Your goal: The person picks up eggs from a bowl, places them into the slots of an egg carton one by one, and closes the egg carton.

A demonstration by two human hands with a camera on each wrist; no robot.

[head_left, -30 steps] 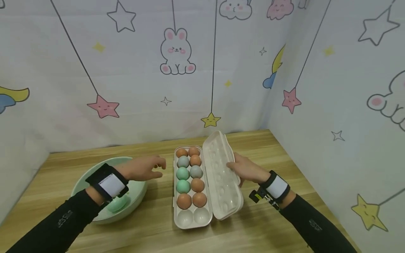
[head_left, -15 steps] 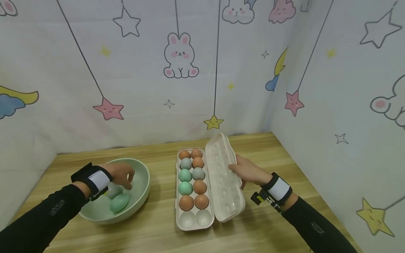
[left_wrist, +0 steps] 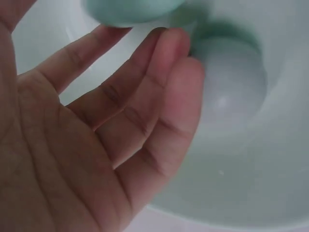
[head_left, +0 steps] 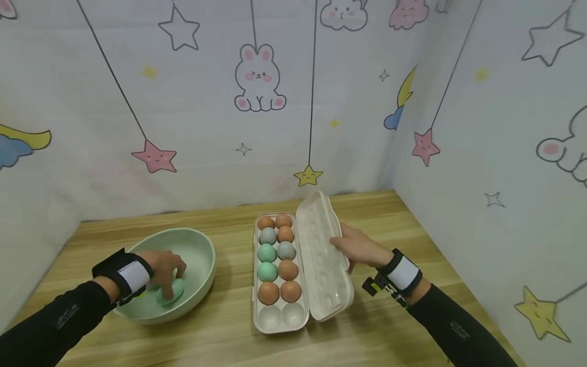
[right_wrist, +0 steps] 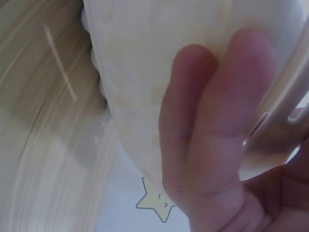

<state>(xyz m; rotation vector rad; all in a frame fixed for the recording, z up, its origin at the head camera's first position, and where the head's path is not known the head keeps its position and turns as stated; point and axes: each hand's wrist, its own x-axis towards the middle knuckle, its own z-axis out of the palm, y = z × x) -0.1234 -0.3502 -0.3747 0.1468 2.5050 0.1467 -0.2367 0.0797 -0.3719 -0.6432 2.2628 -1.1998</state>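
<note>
My left hand (head_left: 160,266) is inside the pale green bowl (head_left: 207,285), thumb and a finger pinching a green egg (head_left: 173,292). In the left wrist view that egg (left_wrist: 130,10) shows at the top, between thumb and finger, while the other fingers bend loosely. Beside them in the bowl lies a grey egg (left_wrist: 234,84), a blurred green shape behind it. My right hand (head_left: 361,246) grips the raised lid (head_left: 321,270) of the egg carton (head_left: 269,320), thumb inside and fingers (right_wrist: 212,125) behind. Brown, green and grey eggs fill the carton except its two nearest cups.
Bowl and carton stand apart on a wood-grain table (head_left: 229,341), bowl on the left. A patterned white cloth (head_left: 206,112) rises behind the table and along its right side.
My left hand has moved from beside the carton leftward and down into the bowl, and now takes hold of a green egg. The right hand keeps its grip on the lid.
</note>
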